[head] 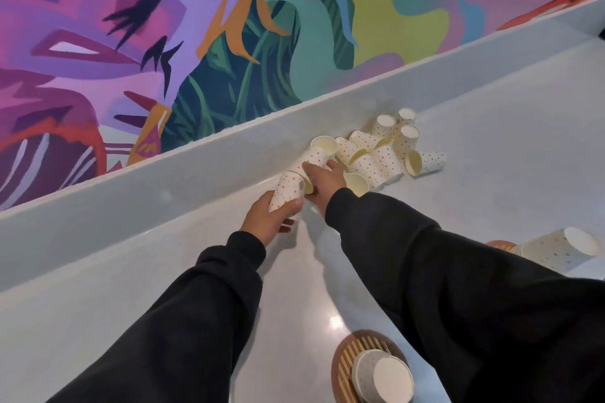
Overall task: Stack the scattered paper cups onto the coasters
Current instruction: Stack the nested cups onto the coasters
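- Against the raised back ledge (pixel 137 186) of the counter, your left hand (pixel 266 217) is closed around the base end of a dotted paper cup (pixel 289 188), which lies tilted with its mouth toward the pile.
- Your right hand (pixel 325 181) curls over a second cup (pixel 314 155) and seems to be feeding it into the mouth of the first; its fingers wrap the cup wall, so it is gripping rather than spread.
- Just beyond your right hand lies the heap of loose cups (pixel 376 157), most on their sides and touching one another, a few standing upside down at the far end. That heap is the bulk of what is left, by my judgement.
- Near the bottom edge, a round slatted coaster (pixel 343 363) already carries a stack of upside-down cups (pixel 383 376).
- At the right edge, a second stack (pixel 556 249) sits on what looks like another coaster (pixel 501 245), of which only a reddish sliver shows.
- So the job looks partly done: two stacks started, many cups to go.
- Hard to tell: how many cups each stack holds, how many lie buried in the heap, and whether more coasters sit out of view, since your right sleeve (pixel 458 288) covers much of the counter (pixel 491 108).
- Your left fingertips are hidden behind the cup.
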Action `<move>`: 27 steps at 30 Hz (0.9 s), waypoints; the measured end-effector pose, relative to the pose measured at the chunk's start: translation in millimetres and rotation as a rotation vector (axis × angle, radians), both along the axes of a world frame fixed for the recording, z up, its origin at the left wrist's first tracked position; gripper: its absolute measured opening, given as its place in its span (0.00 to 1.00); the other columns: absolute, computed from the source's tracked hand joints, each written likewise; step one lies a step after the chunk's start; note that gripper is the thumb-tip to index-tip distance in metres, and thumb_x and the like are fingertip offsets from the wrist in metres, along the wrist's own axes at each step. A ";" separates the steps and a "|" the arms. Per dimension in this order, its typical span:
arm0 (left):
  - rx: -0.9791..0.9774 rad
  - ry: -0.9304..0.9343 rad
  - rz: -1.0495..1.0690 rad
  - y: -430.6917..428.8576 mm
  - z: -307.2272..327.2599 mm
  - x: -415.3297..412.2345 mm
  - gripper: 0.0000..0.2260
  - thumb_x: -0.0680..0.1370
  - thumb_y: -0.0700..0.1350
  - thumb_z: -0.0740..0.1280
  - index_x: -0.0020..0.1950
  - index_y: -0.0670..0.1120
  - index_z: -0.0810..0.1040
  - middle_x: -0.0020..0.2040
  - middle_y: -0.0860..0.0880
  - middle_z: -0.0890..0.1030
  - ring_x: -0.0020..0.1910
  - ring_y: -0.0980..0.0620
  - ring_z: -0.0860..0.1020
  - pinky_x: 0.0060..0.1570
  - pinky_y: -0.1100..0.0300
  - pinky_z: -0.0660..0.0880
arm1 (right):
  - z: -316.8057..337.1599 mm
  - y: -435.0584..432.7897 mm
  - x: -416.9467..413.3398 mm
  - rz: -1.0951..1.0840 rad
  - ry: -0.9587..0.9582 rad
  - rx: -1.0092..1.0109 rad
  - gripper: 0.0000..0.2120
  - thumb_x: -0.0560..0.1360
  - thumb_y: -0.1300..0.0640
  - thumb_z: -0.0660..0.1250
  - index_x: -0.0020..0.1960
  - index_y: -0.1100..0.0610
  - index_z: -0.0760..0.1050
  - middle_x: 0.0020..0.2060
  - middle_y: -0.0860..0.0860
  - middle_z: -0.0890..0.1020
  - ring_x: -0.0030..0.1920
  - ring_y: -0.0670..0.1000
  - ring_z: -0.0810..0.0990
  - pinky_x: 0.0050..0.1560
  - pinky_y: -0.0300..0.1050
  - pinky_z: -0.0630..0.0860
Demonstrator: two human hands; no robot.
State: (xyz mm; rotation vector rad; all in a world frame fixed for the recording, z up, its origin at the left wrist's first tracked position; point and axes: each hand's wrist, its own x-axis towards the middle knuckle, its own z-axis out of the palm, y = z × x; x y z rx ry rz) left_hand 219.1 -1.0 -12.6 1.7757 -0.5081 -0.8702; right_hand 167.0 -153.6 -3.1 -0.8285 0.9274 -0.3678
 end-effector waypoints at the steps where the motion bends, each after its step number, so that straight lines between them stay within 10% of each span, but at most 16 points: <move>1: -0.003 0.000 0.008 -4.4 2.1 -0.8 0.17 0.79 0.57 0.71 0.65 0.53 0.75 0.56 0.49 0.83 0.49 0.48 0.85 0.51 0.51 0.84 | 3.8 1.0 -2.9 0.025 -0.009 -0.004 0.38 0.74 0.57 0.75 0.78 0.46 0.59 0.69 0.58 0.73 0.64 0.62 0.77 0.60 0.61 0.82; 12: -0.043 0.169 0.142 -34.2 1.0 -6.6 0.19 0.81 0.63 0.64 0.66 0.53 0.74 0.56 0.49 0.84 0.52 0.48 0.84 0.52 0.53 0.83 | 15.0 4.1 -26.8 0.405 0.226 -0.453 0.31 0.77 0.56 0.72 0.76 0.49 0.64 0.67 0.55 0.77 0.62 0.56 0.79 0.62 0.53 0.80; 16: -0.124 0.328 0.224 -29.7 -7.3 -6.2 0.18 0.81 0.63 0.64 0.61 0.52 0.79 0.56 0.46 0.85 0.53 0.46 0.82 0.53 0.49 0.80 | 17.2 -22.1 -41.0 0.556 0.406 -1.039 0.27 0.80 0.38 0.65 0.74 0.51 0.73 0.70 0.53 0.77 0.67 0.56 0.75 0.70 0.56 0.71; 20: -0.119 0.421 0.272 -21.4 -14.4 -0.8 0.21 0.79 0.61 0.69 0.62 0.47 0.80 0.51 0.44 0.83 0.46 0.46 0.79 0.45 0.52 0.75 | 16.4 -57.0 -53.2 0.956 0.867 -1.662 0.29 0.77 0.41 0.69 0.76 0.43 0.67 0.78 0.53 0.66 0.75 0.61 0.64 0.73 0.61 0.63; 27: -0.101 0.537 0.223 -9.9 -13.6 -7.7 0.17 0.78 0.55 0.72 0.60 0.43 0.80 0.51 0.40 0.82 0.49 0.42 0.79 0.52 0.47 0.80 | 4.5 -67.3 -64.2 1.249 1.025 -1.653 0.23 0.79 0.51 0.71 0.72 0.48 0.70 0.70 0.55 0.71 0.67 0.60 0.72 0.64 0.54 0.74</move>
